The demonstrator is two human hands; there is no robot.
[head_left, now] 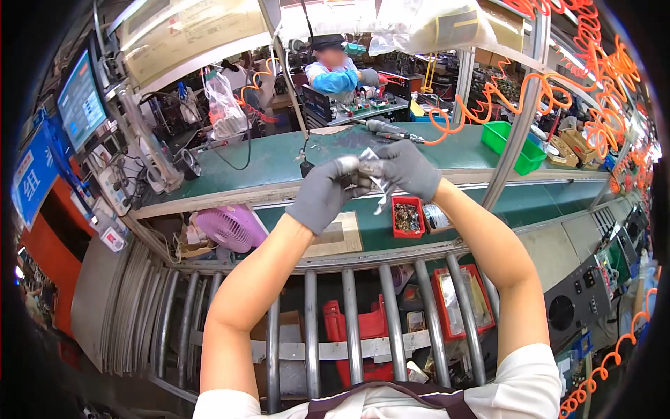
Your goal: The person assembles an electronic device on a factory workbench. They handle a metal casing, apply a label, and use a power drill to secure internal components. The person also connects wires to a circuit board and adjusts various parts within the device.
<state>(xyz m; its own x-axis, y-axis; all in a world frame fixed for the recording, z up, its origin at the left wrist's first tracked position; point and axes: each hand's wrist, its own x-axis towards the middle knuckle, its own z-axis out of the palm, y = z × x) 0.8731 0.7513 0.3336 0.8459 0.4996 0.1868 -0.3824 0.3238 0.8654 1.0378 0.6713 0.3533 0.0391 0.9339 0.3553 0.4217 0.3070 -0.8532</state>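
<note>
Both of my hands wear grey gloves and are raised in front of the green bench shelf. A small crumpled silvery strip [381, 187], looking like foil or a clear plastic packet, is between them. My right hand [409, 172] is closed on its upper part, and the lower end hangs free. Close against it, my left hand [322, 194] has its fingers curled in a pinch at the strip's left side. The fingers partly hide the strip, so its exact kind does not show. Just behind my right hand, a grey power screwdriver [392, 130] lies on the shelf.
A red bin [407, 216] of small metal parts sits below my right hand. Metal rollers [350, 321] run in front of me, with red trays beneath. A green bin [514, 146], orange coiled hoses, a purple fan [230, 228] and a monitor [79, 101] surround the bench. Another person [336, 75] works opposite.
</note>
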